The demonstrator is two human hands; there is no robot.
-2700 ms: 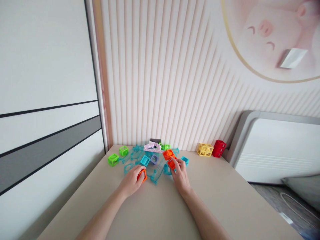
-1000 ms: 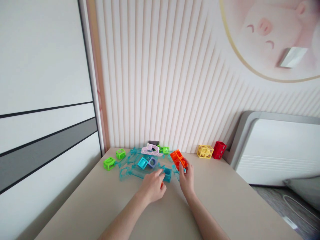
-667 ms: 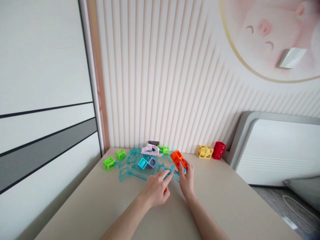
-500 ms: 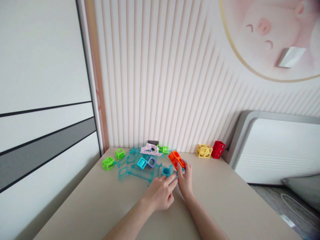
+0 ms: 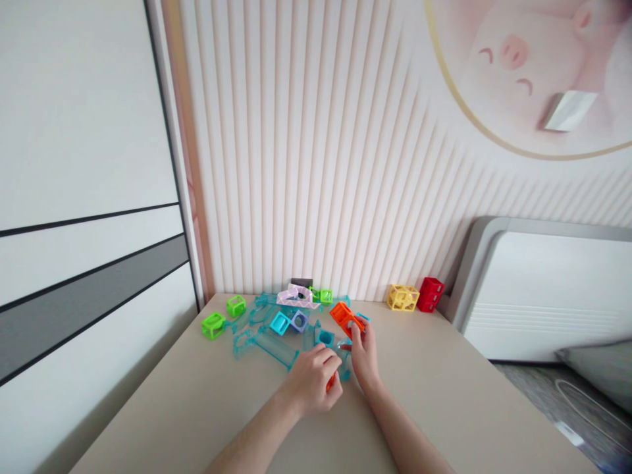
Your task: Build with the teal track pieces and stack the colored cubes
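Note:
Between the thumb and fingers of my right hand [image 5: 364,352] is an orange block piece [image 5: 344,318], tilted above the table; it looks like joined open-frame cubes. My left hand [image 5: 315,378] is closed around a smaller orange block [image 5: 331,381], mostly covered by the fingers. Clear teal tube pieces [image 5: 276,347] lie just beyond my left hand, with a teal cube [image 5: 325,338] among them. A light-blue cube [image 5: 280,322] and a purple cube [image 5: 299,321] sit side by side on the pile. Behind them rests a pale pink triangular piece [image 5: 297,297].
Several green cubes [image 5: 213,325] stand at the left and back of the table [image 5: 207,408]. A yellow block [image 5: 403,297] and a red block [image 5: 430,294] are at the back right. A ribbed wall panel [image 5: 316,145] borders the far edge; a white cabinet [image 5: 89,118] rises at left.
My left hand's fingers were stretched toward the teal pieces; now they are curled around a small orange block. My right hand keeps the orange block piece, nearly in place.

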